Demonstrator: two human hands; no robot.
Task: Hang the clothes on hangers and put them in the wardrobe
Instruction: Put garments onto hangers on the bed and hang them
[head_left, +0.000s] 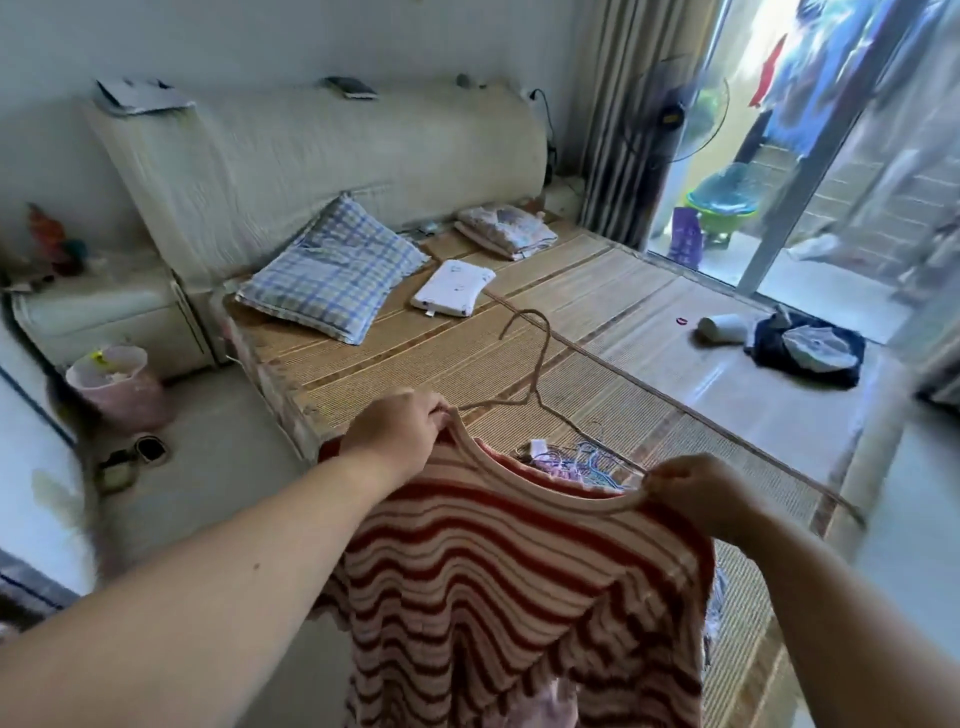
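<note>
Striped knit top (519, 582) hangs in front of us above the foot of the bed (467, 353), its neckline stretched open between our two hands and its body falling toward the floor.

On the left, our left hand (395, 431) reaches further out. Its grip is clenched on the left end of the neckline, and the left arm of the wire hanger (535, 400) runs into the same pinch, though we cannot tell how much of the wire the fingers actually hold.

The hanger sits just beyond the collar. Its long axis runs left to right, roughly along the line of the neckline, and its hook stands up and away from us. Its right arm slopes down toward the right end of the collar, and we cannot tell whether it is inside the opening there.

We judge the coming move turns on that gap: the right shoulder of the top must be drawn over the sloping wire.

On the right, our right hand (701, 493) is nearer to us. Its grip is closed in a pinch on the collar's right end, holding only fabric. Behind the neckline, spare hangers (587, 462) lie tangled on the bed. No wardrobe is in view.
</note>
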